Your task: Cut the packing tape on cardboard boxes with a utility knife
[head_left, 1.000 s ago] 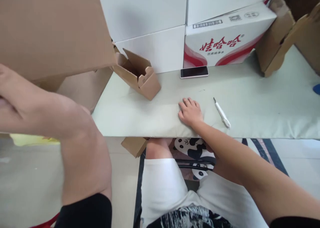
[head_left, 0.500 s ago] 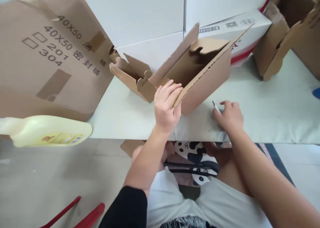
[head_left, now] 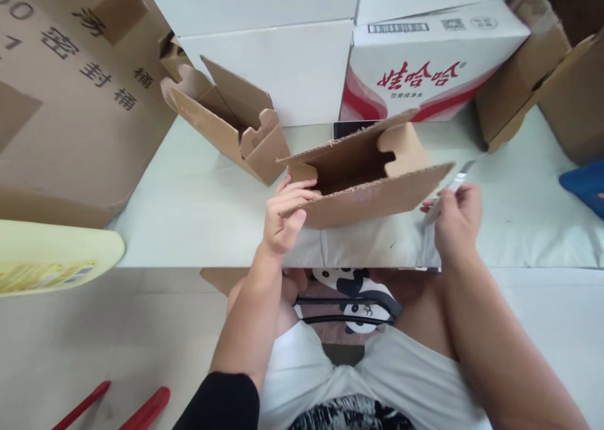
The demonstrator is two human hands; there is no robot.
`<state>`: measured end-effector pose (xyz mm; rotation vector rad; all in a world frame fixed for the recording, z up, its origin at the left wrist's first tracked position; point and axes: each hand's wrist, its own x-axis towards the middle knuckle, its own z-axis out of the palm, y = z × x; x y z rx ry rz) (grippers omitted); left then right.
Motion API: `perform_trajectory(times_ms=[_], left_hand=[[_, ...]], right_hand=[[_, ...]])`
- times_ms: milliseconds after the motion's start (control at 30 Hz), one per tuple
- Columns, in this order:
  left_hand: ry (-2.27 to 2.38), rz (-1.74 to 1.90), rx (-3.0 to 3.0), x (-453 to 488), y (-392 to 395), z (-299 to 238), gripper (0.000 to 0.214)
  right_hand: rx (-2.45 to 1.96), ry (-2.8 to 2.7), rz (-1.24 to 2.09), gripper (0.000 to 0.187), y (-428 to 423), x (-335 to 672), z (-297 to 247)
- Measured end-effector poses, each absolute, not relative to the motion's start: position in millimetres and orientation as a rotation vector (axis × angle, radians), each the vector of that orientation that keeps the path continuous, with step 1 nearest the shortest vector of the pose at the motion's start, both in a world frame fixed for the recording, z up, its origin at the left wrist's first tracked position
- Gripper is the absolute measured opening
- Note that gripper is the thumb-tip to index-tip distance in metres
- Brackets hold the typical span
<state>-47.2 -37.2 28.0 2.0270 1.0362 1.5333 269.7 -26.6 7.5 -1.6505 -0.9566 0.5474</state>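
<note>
An open brown cardboard box (head_left: 372, 197) stands on the pale table in front of me, its long flaps sticking up. My left hand (head_left: 282, 219) grips the near flap at its left corner, fingers inside and thumb outside. In my right hand (head_left: 457, 219) is a utility knife (head_left: 457, 181), its blade out and pointing up to the right, just off the box's right end. Behind the box, a dark flat object (head_left: 346, 129) is partly hidden. To the left stands a smaller open cardboard box (head_left: 226, 122).
White cartons (head_left: 268, 65) and a white-and-red carton (head_left: 401, 71) line the back. A large printed cardboard box (head_left: 70, 134) and a pale yellow bottle (head_left: 56, 254) are at left. More open cardboard (head_left: 519, 71) and a blue object (head_left: 585, 181) lie right. The table's front edge runs before my knees.
The box has turned and come down flatter onto the table, with my left hand still on its flap. My right hand has lifted the knife, and more blade shows. The view has shifted right.
</note>
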Motion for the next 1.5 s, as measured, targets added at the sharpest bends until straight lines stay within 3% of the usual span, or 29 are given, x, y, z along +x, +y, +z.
perform_trajectory(times_ms=[200, 333, 533, 700, 800, 900, 967, 1067, 1133, 1500], left_hand=[[1.036, 1.453, 2.036, -45.0, -30.1, 25.6, 0.052], [1.064, 1.481, 2.052, -42.1, -31.1, 30.5, 0.052], [1.279, 1.546, 1.876, -25.8, -38.4, 33.4, 0.025], [1.323, 1.719, 1.793, -14.1, -23.2, 14.9, 0.078], [1.228, 1.7, 1.792, -13.5, -9.6, 6.7, 0.092], [1.108, 1.569, 1.744, -16.9, 1.3, 3.4, 0.083], [1.084, 1.564, 1.73, -19.7, 5.2, 2.9, 0.07], [1.109, 1.593, 1.752, -22.6, 6.0, 4.0, 0.038], [1.147, 1.579, 1.761, -23.8, 4.8, 5.7, 0.027], [1.207, 1.678, 1.591, -43.5, 4.5, 4.1, 0.024]], right_hand=[[-0.918, -0.957, 0.503, 0.009, -5.4, 247.5, 78.6], [-0.903, -1.155, 0.572, 0.026, -7.2, 229.8, 96.5], [-1.05, -1.116, 0.467, 0.018, -10.7, 230.8, 66.1], [-1.394, -1.323, 0.409, 0.033, -10.1, 248.3, 47.4], [-1.523, -1.474, 0.355, 0.055, -11.6, 256.5, 42.4], [-1.55, -1.587, 0.408, 0.068, -11.6, 259.7, 42.8], [-1.513, -1.608, 0.512, 0.067, -11.1, 259.1, 44.4], [-1.464, -1.561, 0.575, 0.045, -9.8, 255.7, 45.8], [-1.461, -1.518, 0.553, 0.032, -8.3, 253.5, 44.8], [-1.42, -1.046, 0.864, 0.031, -1.4, 256.6, 19.1]])
